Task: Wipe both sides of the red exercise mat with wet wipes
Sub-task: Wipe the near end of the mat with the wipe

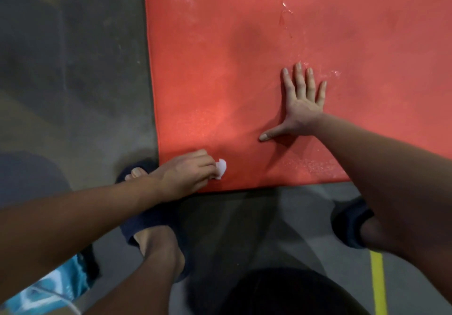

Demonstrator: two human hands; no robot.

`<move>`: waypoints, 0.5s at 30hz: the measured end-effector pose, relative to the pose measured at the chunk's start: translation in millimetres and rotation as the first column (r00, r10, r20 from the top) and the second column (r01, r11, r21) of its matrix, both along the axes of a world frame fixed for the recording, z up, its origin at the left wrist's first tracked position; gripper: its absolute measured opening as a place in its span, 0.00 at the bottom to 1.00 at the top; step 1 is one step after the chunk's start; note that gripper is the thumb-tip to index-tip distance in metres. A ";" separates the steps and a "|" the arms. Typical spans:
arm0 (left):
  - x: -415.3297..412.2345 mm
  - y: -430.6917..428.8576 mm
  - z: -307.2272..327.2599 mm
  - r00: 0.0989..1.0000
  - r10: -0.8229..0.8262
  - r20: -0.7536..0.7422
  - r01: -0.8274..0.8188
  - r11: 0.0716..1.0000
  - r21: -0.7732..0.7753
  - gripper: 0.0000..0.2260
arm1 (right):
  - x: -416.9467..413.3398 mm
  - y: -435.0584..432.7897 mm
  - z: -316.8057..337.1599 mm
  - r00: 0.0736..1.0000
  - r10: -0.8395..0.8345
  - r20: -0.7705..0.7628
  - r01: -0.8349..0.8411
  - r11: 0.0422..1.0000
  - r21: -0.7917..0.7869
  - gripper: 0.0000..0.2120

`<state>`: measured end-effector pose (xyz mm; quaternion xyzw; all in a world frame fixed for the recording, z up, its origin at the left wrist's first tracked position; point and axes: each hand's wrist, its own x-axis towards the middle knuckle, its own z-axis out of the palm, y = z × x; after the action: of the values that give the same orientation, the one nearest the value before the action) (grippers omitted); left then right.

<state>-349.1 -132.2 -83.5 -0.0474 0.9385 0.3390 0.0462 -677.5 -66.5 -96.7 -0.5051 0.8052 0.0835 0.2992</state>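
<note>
pinching a small crumpled white wet wipe (221, 168) in the left hand (186, 171) at the six o'clock edge of the flat red foam exercise mat (244, 45) on grey floor (73, 75). bracing with the right hand (302, 104), splayed flat, toward three o'clock. could slip on wet streaks there, or skip patches.

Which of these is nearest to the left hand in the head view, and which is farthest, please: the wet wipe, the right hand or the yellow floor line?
1. Wet wipe: pinched in the left hand, at the near edge of the red mat.
2. Right hand: flat on the mat, farther right.
3. Yellow floor line: off the mat, lower right.
</note>
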 end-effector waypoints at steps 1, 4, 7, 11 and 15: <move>2.0 -0.2 0.9 0.999 -0.036 0.002 0.036 0.999 0.004 0.10 | -0.4 -0.1 -1.3 1.000 0.001 0.000 -0.001 1.000 -0.007 0.83; -0.5 -9.6 -0.5 0.996 -0.060 -0.068 0.058 0.998 -0.025 0.11 | 0.2 0.4 -2.8 1.000 0.002 -0.011 -0.002 1.000 -0.014 0.83; -11.6 -21.6 -7.0 0.988 0.102 -0.114 -0.114 0.988 -0.105 0.10 | 0.7 -0.2 -1.3 1.000 0.000 -0.010 0.000 1.000 -0.011 0.83; -12.9 9.6 -5.1 0.996 -0.031 -0.088 0.029 0.999 -0.027 0.08 | 0.9 -0.1 1.4 1.000 0.000 -0.008 0.000 1.000 -0.005 0.82; -13.9 26.3 -7.9 0.980 -0.193 -0.052 0.189 0.979 -0.074 0.07 | 2.1 -0.5 -0.4 1.000 -0.006 -0.004 0.006 1.000 -0.004 0.83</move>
<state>-363.1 -106.0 -91.5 0.0516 0.9507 0.3018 0.0494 -675.5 -67.1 -97.2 -0.5031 0.8075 0.0822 0.2968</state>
